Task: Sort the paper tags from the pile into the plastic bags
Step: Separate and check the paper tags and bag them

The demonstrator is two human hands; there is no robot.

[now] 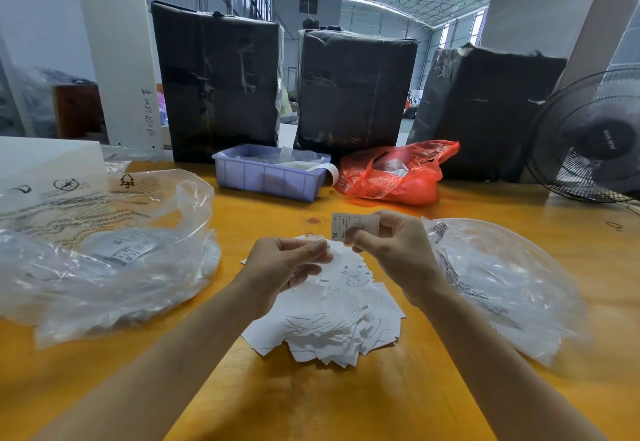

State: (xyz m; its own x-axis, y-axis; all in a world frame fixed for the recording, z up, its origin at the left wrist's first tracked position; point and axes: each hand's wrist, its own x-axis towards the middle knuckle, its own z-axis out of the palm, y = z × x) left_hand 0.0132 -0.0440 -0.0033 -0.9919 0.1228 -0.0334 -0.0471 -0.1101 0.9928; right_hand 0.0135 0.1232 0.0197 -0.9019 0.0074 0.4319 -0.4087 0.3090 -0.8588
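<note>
Left hand (287, 267) with fingers loosely curled above pile of paper tags (332, 316), touching top tags, nothing clearly gripped; right hand (391, 250) pinching single tag marked XL (349, 227) between thumb and fingers, raised just beyond pile. Clear plastic bag (104, 250) with tags inside at left on yellow table (311, 402), pile at centre, second clear plastic bag (502, 284) at right. Behind: lilac bin (270, 177), red bag (398, 174), black fan (588, 135).

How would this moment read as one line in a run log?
step: sorting | right hand: pinches XL tag above pile | left hand: curled over pile, grip unclear | bags: either side
</note>
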